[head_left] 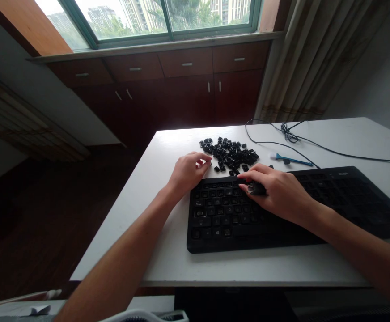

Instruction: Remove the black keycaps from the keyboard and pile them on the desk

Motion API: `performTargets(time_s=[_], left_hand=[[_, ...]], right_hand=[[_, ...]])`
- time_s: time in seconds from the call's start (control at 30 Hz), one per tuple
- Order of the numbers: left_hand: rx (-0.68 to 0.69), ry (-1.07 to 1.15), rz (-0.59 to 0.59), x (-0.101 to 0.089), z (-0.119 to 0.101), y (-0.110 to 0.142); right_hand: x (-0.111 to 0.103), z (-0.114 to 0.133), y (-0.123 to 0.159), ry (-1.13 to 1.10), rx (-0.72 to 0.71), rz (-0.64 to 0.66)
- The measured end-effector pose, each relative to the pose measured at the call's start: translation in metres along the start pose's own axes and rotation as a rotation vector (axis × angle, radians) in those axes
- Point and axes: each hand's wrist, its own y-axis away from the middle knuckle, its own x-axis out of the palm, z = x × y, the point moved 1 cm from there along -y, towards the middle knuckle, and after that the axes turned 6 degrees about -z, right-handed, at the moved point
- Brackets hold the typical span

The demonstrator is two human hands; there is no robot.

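Observation:
A black keyboard (215, 243) lies on the white table, with many key positions bare and some keycaps in place. Behind its left half is a loose heap of black keycaps (237, 154). My left hand (188, 170) is just left of the heap, thumb and fingertips pinched around a small dark piece that looks like a keycap (209, 163). Over the upper middle of the keyboard, my right hand (278, 190) is curled round a dark object (257, 188), its kind partly hidden by the fingers. The fingertips of that hand are close to the top row.
A blue-handled brush (294, 159) lies behind the keyboard, a small dark piece (286, 162) beside it. The keyboard's black cable (269, 142) loops across the back right, partly bundled. Red-brown cabinets (188, 98) stand beyond the white table (134, 188).

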Motion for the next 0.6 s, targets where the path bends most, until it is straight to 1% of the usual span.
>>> performTargets(time_s=[0.4, 0.6], left_hand=[[0.021, -0.034, 0.003, -0.0001, -0.0019, 0.0009], [0.025, -0.039, 0.004, 0.0000, -0.0025, 0.0008]], right_hand=[[-0.0032, -0.0008, -0.0003, -0.038, 0.016, 0.048], [-0.0025, -0.0007, -0.0008, -0.044, 0.011, 0.026]])
